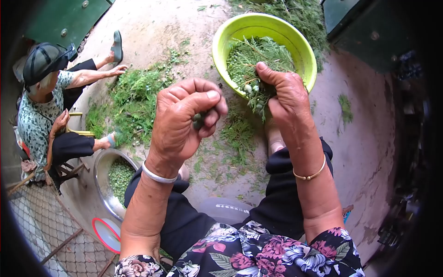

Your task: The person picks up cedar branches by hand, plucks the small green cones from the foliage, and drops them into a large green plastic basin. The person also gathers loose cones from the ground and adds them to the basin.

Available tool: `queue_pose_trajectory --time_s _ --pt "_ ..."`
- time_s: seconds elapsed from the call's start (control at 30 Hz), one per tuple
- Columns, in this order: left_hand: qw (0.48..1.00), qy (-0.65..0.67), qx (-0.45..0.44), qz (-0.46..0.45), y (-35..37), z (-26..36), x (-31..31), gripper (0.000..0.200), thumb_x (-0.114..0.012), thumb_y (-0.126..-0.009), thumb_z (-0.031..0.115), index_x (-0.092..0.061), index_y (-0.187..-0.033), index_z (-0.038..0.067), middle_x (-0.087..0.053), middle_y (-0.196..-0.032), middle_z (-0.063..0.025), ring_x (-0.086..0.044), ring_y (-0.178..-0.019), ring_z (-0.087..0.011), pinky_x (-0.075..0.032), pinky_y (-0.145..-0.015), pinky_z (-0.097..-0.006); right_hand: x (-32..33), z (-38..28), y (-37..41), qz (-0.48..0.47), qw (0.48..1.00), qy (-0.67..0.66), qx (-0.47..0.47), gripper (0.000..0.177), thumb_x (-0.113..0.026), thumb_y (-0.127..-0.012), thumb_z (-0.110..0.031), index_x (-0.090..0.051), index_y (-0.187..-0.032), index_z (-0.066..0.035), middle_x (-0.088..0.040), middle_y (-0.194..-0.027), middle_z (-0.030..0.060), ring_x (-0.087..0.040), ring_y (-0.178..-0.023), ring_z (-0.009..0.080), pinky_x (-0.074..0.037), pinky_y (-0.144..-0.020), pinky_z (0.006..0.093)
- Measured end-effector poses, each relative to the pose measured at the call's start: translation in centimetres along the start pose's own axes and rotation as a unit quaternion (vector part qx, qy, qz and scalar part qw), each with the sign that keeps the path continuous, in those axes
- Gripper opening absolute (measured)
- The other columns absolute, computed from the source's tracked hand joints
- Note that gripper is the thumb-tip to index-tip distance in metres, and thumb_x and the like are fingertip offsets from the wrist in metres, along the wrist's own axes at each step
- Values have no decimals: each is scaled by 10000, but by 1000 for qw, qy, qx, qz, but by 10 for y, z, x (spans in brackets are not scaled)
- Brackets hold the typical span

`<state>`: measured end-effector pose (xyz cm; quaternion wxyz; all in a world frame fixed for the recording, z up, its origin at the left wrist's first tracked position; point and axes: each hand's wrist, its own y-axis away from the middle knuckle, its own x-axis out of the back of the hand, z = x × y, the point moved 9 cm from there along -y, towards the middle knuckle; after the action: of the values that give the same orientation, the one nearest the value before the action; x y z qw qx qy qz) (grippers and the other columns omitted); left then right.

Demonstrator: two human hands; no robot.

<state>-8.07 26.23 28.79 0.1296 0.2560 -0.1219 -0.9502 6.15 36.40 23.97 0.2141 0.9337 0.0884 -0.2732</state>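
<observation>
Sprig [256, 98]: held in right hand [290, 94], over near rim of green basin [281, 36], with round cones showing. Closes right grip on it, thumb on top, fingers mostly hidden. Curls left hand [185, 115] in, just left of basin and apart from sprig, with grip nearly closed round small green bits [198, 121], partly hidden. In basin, more greenery [272, 53]; on floor, leafy heap [138, 99]; near left knee, steel bowl [102, 184] of cones; farther left, seated person [37, 111], one hand near heap
</observation>
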Motion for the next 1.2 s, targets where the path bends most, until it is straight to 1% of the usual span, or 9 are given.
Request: queue_pose_trajectory --time_s 0.1,0.33,0.47,0.53,0.73,0.9,1.03,1.07,1.2 --pt "999 22 12 30 -5 -12 13 84 -619 -857 68 -595 -865 -12 -615 -693 -109 -493 -503 -69 -366 -394 -172 -8 0 6 -29 999 16 10 109 -657 -824 -15 -637 -898 62 -661 -845 106 -638 -729 172 -551 -690 296" --pt "994 -82 17 67 -5 -28 9 148 -724 -790 103 -606 -793 14 -592 -648 -38 -469 -454 -39 -334 -370 -163 -27 5 13 -76 996 17 43 139 -672 -805 -3 -642 -936 33 -672 -885 106 -652 -778 176 -546 -708 296" --pt "989 -122 -7 77 -9 -31 12 141 -702 -802 88 -611 -755 -8 -582 -604 -20 -449 -429 -29 -310 -361 -159 -35 3 17 -78 996 -6 49 136 -667 -783 35 -650 -917 43 -666 -842 93 -623 -689 145 -513 -653 279" --pt "998 -51 -9 40 -11 -28 6 109 -659 -816 68 -620 -756 -14 -598 -612 -43 -458 -432 -37 -323 -362 -166 -30 0 14 -81 995 4 54 118 -670 -783 32 -654 -899 46 -666 -837 94 -621 -685 145 -511 -648 280" --pt "996 47 62 -36 -6 -23 -1 125 -569 -848 84 -606 -834 -34 -627 -694 -117 -510 -476 -89 -373 -384 -195 5 6 -9 35 997 -67 -18 120 -617 -857 -25 -618 -955 44 -653 -939 130 -641 -836 219 -549 -811 357" --pt "994 94 46 18 -14 -33 13 180 -557 -885 141 -588 -882 -36 -635 -785 -133 -545 -532 -118 -404 -412 -218 -5 16 -5 -29 994 -81 -72 187 -589 -885 -68 -586 -1019 62 -646 -953 160 -649 -880 252 -550 -842 380" --pt "999 -24 -20 25 -11 -27 5 159 -633 -846 79 -587 -960 -23 -620 -767 -98 -525 -545 -98 -369 -411 -202 -13 28 -5 -62 994 -33 -86 225 -570 -902 -99 -571 -1045 76 -640 -968 182 -652 -887 281 -560 -819 390" --pt "999 -17 -24 30 -10 -27 4 183 -680 -797 30 -591 -947 -24 -611 -727 -68 -510 -523 -78 -351 -407 -191 -16 30 -2 -58 990 -82 -98 87 -657 -824 -17 -641 -887 42 -652 -854 103 -600 -782 166 -486 -772 287" --pt "997 -37 -51 53 -9 -25 7 160 -681 -799 37 -596 -921 -22 -605 -714 -59 -489 -496 -66 -334 -399 -187 -23 28 5 -66 991 -69 -91 107 -656 -817 -4 -634 -907 52 -650 -861 105 -603 -790 169 -487 -771 291"
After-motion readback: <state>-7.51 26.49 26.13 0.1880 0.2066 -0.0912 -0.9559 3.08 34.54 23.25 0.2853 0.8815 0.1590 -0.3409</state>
